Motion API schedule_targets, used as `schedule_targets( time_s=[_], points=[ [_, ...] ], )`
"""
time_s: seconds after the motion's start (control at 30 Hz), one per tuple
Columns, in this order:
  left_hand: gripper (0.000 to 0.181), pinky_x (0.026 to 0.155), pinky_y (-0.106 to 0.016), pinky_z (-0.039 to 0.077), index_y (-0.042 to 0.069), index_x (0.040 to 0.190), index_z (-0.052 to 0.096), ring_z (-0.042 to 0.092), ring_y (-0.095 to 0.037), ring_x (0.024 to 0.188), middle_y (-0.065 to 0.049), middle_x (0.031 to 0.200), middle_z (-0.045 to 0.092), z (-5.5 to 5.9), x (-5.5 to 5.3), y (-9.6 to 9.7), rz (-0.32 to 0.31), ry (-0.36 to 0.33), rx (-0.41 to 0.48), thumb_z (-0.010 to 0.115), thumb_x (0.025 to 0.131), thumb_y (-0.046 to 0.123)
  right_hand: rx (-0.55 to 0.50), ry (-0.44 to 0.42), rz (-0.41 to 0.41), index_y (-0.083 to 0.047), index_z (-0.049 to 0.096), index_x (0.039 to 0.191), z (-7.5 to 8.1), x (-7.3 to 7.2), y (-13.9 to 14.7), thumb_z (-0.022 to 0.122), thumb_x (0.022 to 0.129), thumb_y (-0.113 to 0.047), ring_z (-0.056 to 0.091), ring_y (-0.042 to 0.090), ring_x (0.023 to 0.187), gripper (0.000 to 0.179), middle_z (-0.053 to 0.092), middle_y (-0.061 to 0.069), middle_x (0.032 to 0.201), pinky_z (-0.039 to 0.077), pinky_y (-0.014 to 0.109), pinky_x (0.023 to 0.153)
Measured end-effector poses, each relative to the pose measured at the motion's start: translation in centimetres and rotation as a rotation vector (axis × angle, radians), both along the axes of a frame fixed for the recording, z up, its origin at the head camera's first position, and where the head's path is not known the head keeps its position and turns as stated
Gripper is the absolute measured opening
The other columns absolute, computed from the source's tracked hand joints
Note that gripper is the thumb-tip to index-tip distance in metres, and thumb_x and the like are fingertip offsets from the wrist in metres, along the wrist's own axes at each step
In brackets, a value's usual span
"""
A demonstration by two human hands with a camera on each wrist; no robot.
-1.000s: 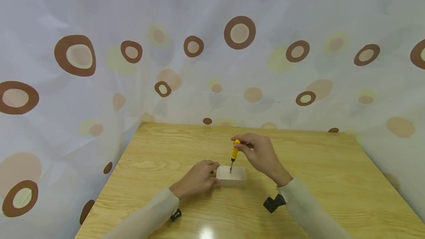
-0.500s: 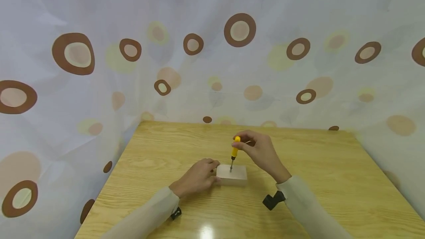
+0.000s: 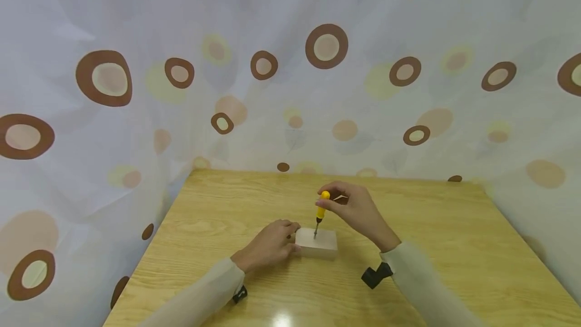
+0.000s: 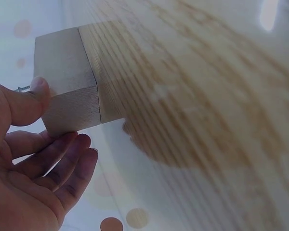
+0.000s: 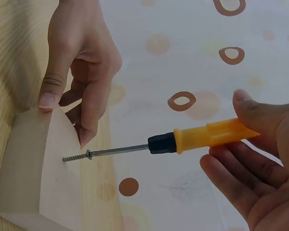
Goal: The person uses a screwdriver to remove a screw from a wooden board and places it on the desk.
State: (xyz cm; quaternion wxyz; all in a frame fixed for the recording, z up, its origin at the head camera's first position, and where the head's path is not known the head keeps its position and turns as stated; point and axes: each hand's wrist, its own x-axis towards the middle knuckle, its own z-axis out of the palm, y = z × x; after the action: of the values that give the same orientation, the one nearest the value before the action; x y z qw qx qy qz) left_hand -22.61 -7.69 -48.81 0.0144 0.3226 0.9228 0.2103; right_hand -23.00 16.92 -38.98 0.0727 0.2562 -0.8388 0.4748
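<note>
Pinching the screwdriver (image 5: 190,139), the right hand (image 3: 360,213) partly hides its handle.

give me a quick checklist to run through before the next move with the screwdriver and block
1. Block steadied: ok, the left hand pinches one end.
2. Screwdriver held: ok, the right hand has its handle between thumb and fingers.
3. Tip meeting the head of the screw: ok, they look in contact.
4. Tip properly seated in the screw head: cannot tell, too small to see.
5. Screw fully in: not ok, thread shows outside the block.
6. Screw exactly square to the block: cannot tell from these angles.
</note>
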Motion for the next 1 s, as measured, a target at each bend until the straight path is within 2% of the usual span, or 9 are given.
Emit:
schedule_targets(
  time_s=[0.13,0.23,0.33,0.47,0.57,0.7,0.87,0.93,1.0],
  points=[
    [0.05,0.092,-0.035,0.054,0.003,0.139,0.062,0.063,-0.018,0.11,-0.008,0.133,0.065,0.2,0.0,0.0,0.001,0.011,0.001,0.07,0.099,0.032,-0.006,0.029,-0.116,-0.014,0.074,0.11,0.0,0.3,-0.3,0.082,0.09,-0.029,0.071,0.014,0.082,0.026,0.074,-0.002,0.098,0.06,0.028,0.074],
    [0.05,0.092,-0.035,0.054,0.002,0.14,0.061,0.063,-0.018,0.11,-0.008,0.135,0.064,0.3,0.0,0.0,-0.002,0.005,0.007,0.069,0.1,0.031,0.012,0.036,-0.137,-0.014,0.076,0.108,0.3,0.4,-0.2,0.081,0.091,-0.025,0.072,0.013,0.079,0.021,0.075,-0.002,0.098,0.06,0.029,0.073],
    [0.051,0.092,-0.035,0.055,0.002,0.139,0.061,0.064,-0.018,0.11,-0.009,0.136,0.064,0.2,0.0,-0.2,-0.002,0.008,0.01,0.07,0.099,0.032,0.047,0.051,-0.097,-0.018,0.078,0.107,0.6,0.4,-0.3,0.08,0.092,-0.019,0.071,0.013,0.08,0.015,0.076,-0.004,0.1,0.06,0.03,0.072],
    [0.051,0.09,-0.034,0.055,0.002,0.139,0.062,0.064,-0.018,0.109,-0.009,0.136,0.064,0.1,-0.1,-0.4,0.002,0.005,0.011,0.07,0.099,0.033,0.082,0.049,0.047,-0.019,0.078,0.107,1.1,-0.2,-0.3,0.076,0.094,-0.013,0.072,0.014,0.085,0.015,0.076,-0.005,0.105,0.06,0.03,0.075],
    [0.051,0.089,-0.033,0.055,0.002,0.139,0.062,0.064,-0.018,0.109,-0.009,0.136,0.063,0.1,-0.3,-0.5,0.0,0.013,0.014,0.07,0.099,0.033,0.081,0.031,0.11,-0.02,0.078,0.109,1.2,-0.5,-0.2,0.074,0.096,-0.014,0.073,0.018,0.089,0.015,0.076,-0.004,0.108,0.06,0.03,0.077],
    [0.05,0.087,-0.032,0.056,0.002,0.139,0.062,0.064,-0.018,0.107,-0.01,0.135,0.064,0.1,-0.4,-0.4,-0.003,0.02,0.023,0.071,0.099,0.032,0.056,0.026,0.072,-0.023,0.077,0.114,1.0,-0.4,-0.2,0.075,0.096,-0.023,0.072,0.02,0.089,0.018,0.075,-0.006,0.11,0.06,0.031,0.077],
    [0.051,0.086,-0.03,0.056,0.003,0.138,0.063,0.064,-0.016,0.105,-0.009,0.135,0.065,-0.1,-0.3,-0.2,-0.005,-0.001,0.029,0.072,0.098,0.032,0.045,0.033,-0.027,-0.021,0.077,0.109,0.4,0.2,-0.2,0.079,0.092,-0.031,0.071,0.011,0.08,0.02,0.075,-0.008,0.098,0.059,0.031,0.073],
    [0.051,0.086,-0.031,0.055,0.003,0.138,0.063,0.064,-0.015,0.104,-0.008,0.134,0.065,-0.1,-0.2,-0.1,-0.005,-0.002,0.023,0.072,0.098,0.033,0.045,0.03,-0.01,-0.02,0.078,0.105,0.4,0.3,0.0,0.08,0.092,-0.027,0.071,0.011,0.079,0.015,0.075,-0.007,0.096,0.059,0.031,0.072],
    [0.051,0.086,-0.031,0.055,0.003,0.138,0.063,0.063,-0.015,0.104,-0.008,0.133,0.065,-0.1,-0.2,-0.1,-0.005,0.003,0.015,0.072,0.098,0.033,0.044,0.019,0.05,-0.02,0.078,0.102,0.6,0.2,0.2,0.079,0.092,-0.022,0.072,0.012,0.083,0.01,0.075,-0.006,0.097,0.06,0.032,0.075]
  ],
)
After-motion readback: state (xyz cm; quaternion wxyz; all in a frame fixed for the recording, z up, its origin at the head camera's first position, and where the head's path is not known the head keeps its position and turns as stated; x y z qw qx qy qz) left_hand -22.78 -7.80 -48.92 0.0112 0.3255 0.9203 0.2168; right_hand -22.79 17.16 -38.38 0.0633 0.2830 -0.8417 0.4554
